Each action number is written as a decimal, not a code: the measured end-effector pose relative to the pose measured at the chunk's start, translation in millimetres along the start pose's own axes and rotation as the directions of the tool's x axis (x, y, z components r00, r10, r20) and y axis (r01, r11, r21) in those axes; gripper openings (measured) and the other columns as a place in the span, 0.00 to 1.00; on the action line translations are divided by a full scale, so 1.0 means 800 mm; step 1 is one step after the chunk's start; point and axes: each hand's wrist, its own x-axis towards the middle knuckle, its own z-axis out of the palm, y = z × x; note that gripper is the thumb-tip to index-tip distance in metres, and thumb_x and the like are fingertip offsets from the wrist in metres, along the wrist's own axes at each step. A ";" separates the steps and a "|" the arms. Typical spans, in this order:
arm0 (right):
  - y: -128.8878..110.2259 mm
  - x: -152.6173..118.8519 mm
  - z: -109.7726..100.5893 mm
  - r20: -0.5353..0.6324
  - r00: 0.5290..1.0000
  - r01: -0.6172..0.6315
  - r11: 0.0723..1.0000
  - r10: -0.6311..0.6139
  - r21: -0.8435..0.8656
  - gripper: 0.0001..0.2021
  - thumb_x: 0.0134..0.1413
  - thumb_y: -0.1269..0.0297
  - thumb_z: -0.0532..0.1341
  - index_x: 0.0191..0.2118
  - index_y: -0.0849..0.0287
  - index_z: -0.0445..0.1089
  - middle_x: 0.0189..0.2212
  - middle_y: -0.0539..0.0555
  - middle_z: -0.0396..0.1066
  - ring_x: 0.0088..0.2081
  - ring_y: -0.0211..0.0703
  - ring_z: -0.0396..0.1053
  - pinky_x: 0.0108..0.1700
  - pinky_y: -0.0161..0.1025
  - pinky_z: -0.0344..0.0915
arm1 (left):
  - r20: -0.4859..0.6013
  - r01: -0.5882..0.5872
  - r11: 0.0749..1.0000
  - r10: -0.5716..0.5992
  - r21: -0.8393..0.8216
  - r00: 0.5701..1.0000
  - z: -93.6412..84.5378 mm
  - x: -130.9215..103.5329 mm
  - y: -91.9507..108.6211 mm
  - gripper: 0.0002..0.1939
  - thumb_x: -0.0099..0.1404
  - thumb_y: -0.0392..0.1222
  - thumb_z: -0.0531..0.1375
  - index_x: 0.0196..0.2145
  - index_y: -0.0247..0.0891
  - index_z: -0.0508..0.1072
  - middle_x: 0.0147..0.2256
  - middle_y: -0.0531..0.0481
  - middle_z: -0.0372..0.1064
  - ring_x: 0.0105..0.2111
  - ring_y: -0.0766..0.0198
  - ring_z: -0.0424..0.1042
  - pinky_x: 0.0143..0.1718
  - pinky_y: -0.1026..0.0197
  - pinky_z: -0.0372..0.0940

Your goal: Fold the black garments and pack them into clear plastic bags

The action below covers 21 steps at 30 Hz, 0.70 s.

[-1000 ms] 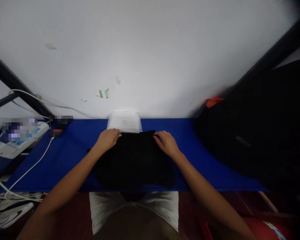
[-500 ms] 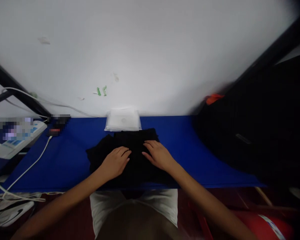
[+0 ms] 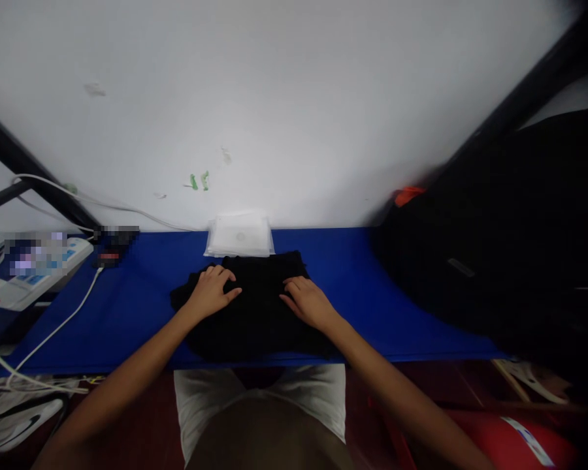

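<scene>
A plain white wall point(image 3: 284, 98) rises behind a long blue worktop point(image 3: 137, 313) that runs across our view. At the middle of that worktop lies a folded black fabric garment point(image 3: 257, 313), its near edge reaching the worktop's front edge and its far edge just short of the wall. We have both hands on it. Our left hand point(image 3: 210, 292) rests palm down on the garment's left part, fingers loosely curled and spread over a bunched fold, pressing rather than clearly gripping. Our right hand point(image 3: 304, 301) lies flat on the right part, fingers stretched out toward the left, holding nothing. The two hands are near each other but apart, with bare black cloth between them.

Just behind the garment, against the wall, sits a small stack of clear plastic bags point(image 3: 239, 235), touching or nearly touching the garment's far edge; we cannot tell which. To the right, a large heap of black cloth point(image 3: 509, 248) covers that end of the worktop, with a small orange item point(image 3: 406, 195) showing at its upper left edge. To the left, a white cable point(image 3: 63, 323) trails across the blue surface toward a white power strip point(image 3: 34, 274) at the worktop's far left. A few small green marks point(image 3: 198, 181) show on the wall above the bags.
</scene>
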 end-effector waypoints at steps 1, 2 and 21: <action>0.001 0.000 0.001 -0.001 1.000 0.003 1.000 -0.003 0.001 0.06 0.65 0.64 0.57 0.40 0.61 0.68 0.42 0.62 0.73 0.43 0.52 0.71 0.43 0.47 0.70 | 0.019 -0.009 1.000 0.009 -0.012 1.000 -0.003 0.001 -0.003 0.09 0.63 0.46 0.61 0.38 0.39 0.72 0.40 0.45 0.68 0.43 0.51 0.66 0.47 0.48 0.61; 0.002 0.000 0.001 0.000 1.000 0.005 1.000 -0.005 -0.001 0.06 0.65 0.64 0.56 0.40 0.60 0.67 0.41 0.61 0.73 0.42 0.52 0.71 0.43 0.47 0.69 | 0.021 -0.031 0.999 0.032 -0.024 0.999 -0.007 0.001 -0.004 0.07 0.64 0.45 0.61 0.36 0.39 0.71 0.39 0.46 0.68 0.43 0.52 0.66 0.46 0.49 0.61; -0.048 -0.051 -0.114 0.338 0.939 -0.114 0.984 0.061 0.140 0.12 0.64 0.54 0.58 0.39 0.58 0.69 0.30 0.53 0.73 0.34 0.46 0.71 0.37 0.40 0.62 | 0.441 -0.023 0.951 0.164 -0.307 0.883 -0.073 -0.081 0.056 0.15 0.67 0.53 0.58 0.44 0.41 0.71 0.36 0.52 0.74 0.31 0.63 0.74 0.32 0.63 0.66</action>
